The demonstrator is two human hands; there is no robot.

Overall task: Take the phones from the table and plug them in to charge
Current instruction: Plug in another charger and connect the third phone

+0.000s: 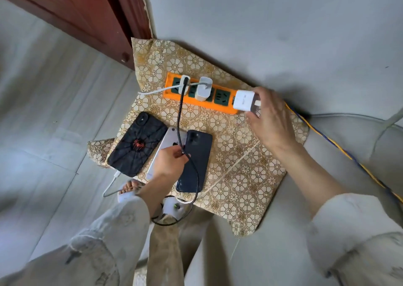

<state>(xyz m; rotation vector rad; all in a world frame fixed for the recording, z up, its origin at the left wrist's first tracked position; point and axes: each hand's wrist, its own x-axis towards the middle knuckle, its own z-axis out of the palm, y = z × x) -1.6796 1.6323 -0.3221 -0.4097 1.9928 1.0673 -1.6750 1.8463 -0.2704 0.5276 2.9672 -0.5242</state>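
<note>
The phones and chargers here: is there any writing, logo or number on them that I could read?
White charger in the right hand: faint grey print, too blurred to read.
Black phone case: red spider emblem, no words.
Silver phone: dark logo, partly hidden.
No readable text anywhere.

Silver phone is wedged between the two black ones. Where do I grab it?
Take the silver phone by its near end, coming from the table edge closest to you. Its long sides are overlapped by the spider-case phone and the black phone, and the braided cable crosses its top.
</note>
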